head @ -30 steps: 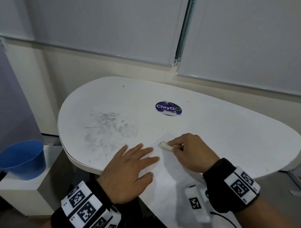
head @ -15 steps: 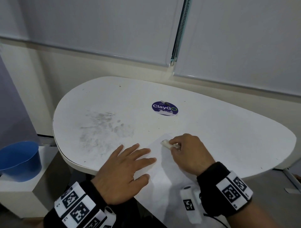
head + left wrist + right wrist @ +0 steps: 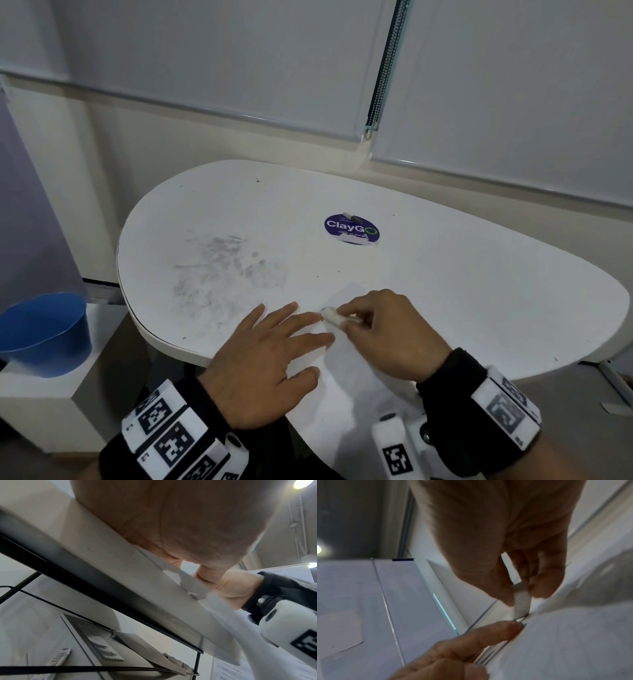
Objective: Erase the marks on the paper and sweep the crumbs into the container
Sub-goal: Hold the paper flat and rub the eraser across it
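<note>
Grey roller blinds hang behind a white, rounded, bean-shaped table whose left part carries a grey pencil smudge and whose middle bears a round purple "ClayGO" sticker. A white sheet of paper lies at the table's near edge and overhangs it toward the person. The left hand lies flat with fingers spread, pressing the paper's left side down. The right hand pinches a small white block eraser between thumb and fingers, its tip on the paper near the sheet's far corner; the right-wrist view shows the same pinch with the eraser touching the sheet.

Over the last second the eraser has slid left across the paper, and it now sits almost against the left fingertips. That reads as one stroke of rubbing, so erasing is under way, not finished. No marks or crumbs can be made out on the sheet. The round blue plastic container stands on a low white stand left of the table, well apart from the paper; sweeping is not yet begun.
</note>
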